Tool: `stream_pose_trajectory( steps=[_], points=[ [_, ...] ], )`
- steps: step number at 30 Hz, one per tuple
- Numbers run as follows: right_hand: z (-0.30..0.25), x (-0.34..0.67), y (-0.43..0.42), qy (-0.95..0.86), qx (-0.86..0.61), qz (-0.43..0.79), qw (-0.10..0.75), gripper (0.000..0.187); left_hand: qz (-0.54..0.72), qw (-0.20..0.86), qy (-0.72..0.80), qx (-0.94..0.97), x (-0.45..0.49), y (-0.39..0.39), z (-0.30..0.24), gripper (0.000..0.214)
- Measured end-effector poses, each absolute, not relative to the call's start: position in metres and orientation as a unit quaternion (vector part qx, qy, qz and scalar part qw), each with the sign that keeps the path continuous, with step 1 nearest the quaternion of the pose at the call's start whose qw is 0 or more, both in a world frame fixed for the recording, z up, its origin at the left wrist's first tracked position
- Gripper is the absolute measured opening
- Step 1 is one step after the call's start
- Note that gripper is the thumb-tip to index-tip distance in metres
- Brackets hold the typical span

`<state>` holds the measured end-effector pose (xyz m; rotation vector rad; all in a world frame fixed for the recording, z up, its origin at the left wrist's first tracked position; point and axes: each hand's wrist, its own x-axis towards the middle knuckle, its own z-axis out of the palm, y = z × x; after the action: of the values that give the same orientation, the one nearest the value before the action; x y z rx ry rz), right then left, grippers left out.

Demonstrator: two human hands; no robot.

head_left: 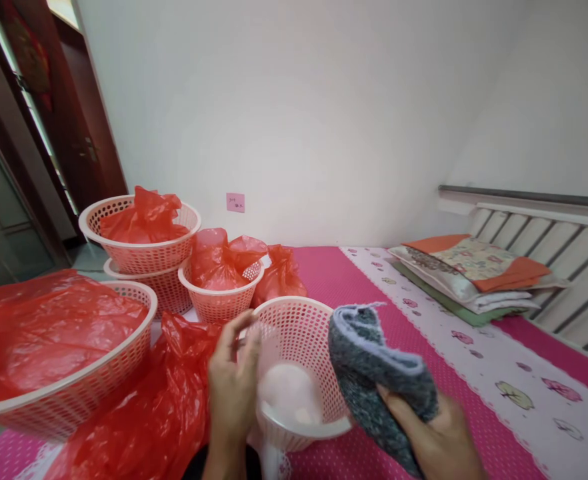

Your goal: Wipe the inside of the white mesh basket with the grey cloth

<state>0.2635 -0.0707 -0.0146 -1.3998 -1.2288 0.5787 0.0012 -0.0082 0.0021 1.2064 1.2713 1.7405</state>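
My right hand (437, 433) grips a folded dark grey cloth (374, 380) with a pale, fraying edge. The cloth is held up at the right side of a pale pink perforated plastic basket (299, 327), partly in front of its rim. My left hand (237, 380) is at the basket's left rim, its fingers bent and its thumb by the edge; blur softens the contact. The basket leans toward me, and its inside shows a whitish bottom. Beside my left wrist lies a crumpled red plastic bag (144, 400).
A large basket (144, 347) with red plastic stands at left. Behind it are stacked baskets (149, 253) and a smaller basket (219, 300), holding red bags. Folded textiles (479, 267) lie at right by a slatted rail (554, 260). The pink dotted cloth (324, 273) meets the wall.
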Motion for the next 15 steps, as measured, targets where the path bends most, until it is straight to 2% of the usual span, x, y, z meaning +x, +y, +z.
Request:
stream_pose_trajectory(
  steps=[2, 3, 5, 7, 9, 12, 15],
  points=[
    [-0.029, 0.257, -0.063, -0.601, -0.566, 0.174, 0.536, 0.029, 0.671, 0.258, 0.544, 0.433, -0.023, 0.007, -0.011, 0.054],
    [-0.038, 0.253, -0.06, -0.641, -0.543, 0.15, 0.521, 0.033, 0.66, 0.254, 0.56, 0.431, -0.031, 0.015, -0.018, 0.059],
    [-0.054, 0.245, -0.055, -0.712, -0.494, 0.123, 0.483, 0.036, 0.632, 0.281, 0.575, 0.437, -0.04, 0.028, -0.032, 0.068],
    [-0.068, 0.238, -0.053, -0.758, -0.457, 0.105, 0.453, 0.024, 0.613, 0.341, 0.566, 0.433, -0.04, 0.038, -0.044, 0.076],
    [-0.08, 0.233, -0.055, -0.788, -0.432, 0.08, 0.432, 0.025, 0.61, 0.41, 0.529, 0.423, -0.036, 0.046, -0.055, 0.08],
    [-0.096, 0.228, -0.062, -0.8, -0.427, 0.036, 0.419, 0.034, 0.607, 0.461, 0.484, 0.43, -0.029, 0.053, -0.066, 0.078],
    [-0.11, 0.225, -0.071, -0.772, -0.476, 0.025, 0.421, 0.026, 0.595, 0.478, 0.464, 0.45, -0.026, 0.055, -0.069, 0.067]
  ],
)
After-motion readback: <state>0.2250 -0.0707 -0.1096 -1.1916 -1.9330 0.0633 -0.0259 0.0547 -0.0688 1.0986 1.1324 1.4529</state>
